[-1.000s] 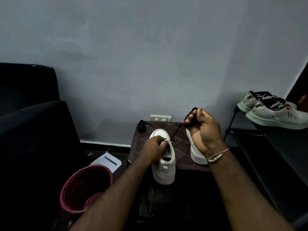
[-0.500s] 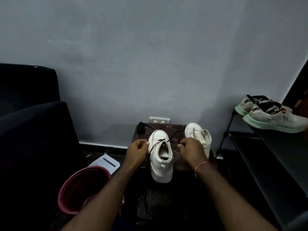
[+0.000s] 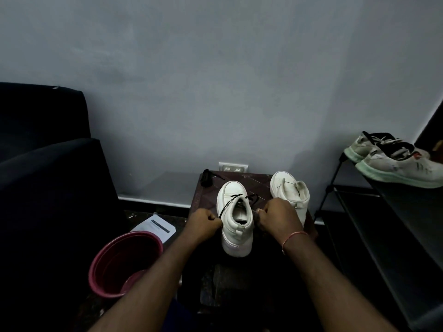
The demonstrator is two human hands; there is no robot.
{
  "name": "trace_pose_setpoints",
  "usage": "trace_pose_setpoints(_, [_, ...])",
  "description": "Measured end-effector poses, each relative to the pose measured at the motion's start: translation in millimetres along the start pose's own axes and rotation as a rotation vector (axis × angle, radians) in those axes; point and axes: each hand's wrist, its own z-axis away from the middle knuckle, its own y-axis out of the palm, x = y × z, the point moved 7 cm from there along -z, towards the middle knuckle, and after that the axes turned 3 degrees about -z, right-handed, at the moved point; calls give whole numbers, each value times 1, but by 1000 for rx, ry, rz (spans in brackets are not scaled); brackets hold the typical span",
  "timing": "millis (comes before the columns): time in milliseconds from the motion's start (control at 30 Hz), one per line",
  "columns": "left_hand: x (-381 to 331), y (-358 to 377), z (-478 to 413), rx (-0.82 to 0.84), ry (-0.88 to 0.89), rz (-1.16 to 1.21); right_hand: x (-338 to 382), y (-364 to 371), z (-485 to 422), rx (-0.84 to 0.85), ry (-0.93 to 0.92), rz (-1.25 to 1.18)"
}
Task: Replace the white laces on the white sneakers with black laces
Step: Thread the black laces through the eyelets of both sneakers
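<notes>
A white sneaker (image 3: 236,226) stands heel toward me on the small dark brown table (image 3: 251,179). A black lace (image 3: 231,200) crosses its front eyelets, one end running off to each side. My left hand (image 3: 203,222) pinches the left end beside the shoe. On the shoe's right, my right hand (image 3: 275,218) pinches the other end. The second white sneaker (image 3: 290,189) stands behind my right hand and carries a white lace. A bundled black lace (image 3: 206,179) lies at the table's back left corner.
A maroon bucket (image 3: 124,262) stands on the floor at left, with a paper sheet (image 3: 155,226) behind it. A dark sofa (image 3: 48,188) fills the left side. A black rack (image 3: 383,224) at right holds two worn sneakers (image 3: 395,161). A wall socket (image 3: 232,167) sits behind the table.
My right hand came down from above the table, where it pulled the lace up, to the shoe's right side. My left hand shifted from the shoe's top to its left side. The second sneaker is uncovered.
</notes>
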Motion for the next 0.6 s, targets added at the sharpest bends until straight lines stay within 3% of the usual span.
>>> trace_pose_setpoints(67, [-4, -3, 5, 28, -43, 210, 7, -13, 4, -58, -10, -36])
trace_pose_setpoints(167, [-24, -12, 12, 88, -90, 596, 32, -32, 11, -133, -96, -333])
trace_pose_setpoints(333, [-77, -27, 21, 214, -62, 1179, 70, -14, 13, 111, -139, -804])
trace_pose_setpoints(467, [-101, -34, 28, 274, 2, 1337, 71, -4, 13, 235, -65, -1120])
trace_pose_setpoints(600, [-94, -34, 25, 276, -50, 1439, 68, -15, 18, 290, -83, -1113])
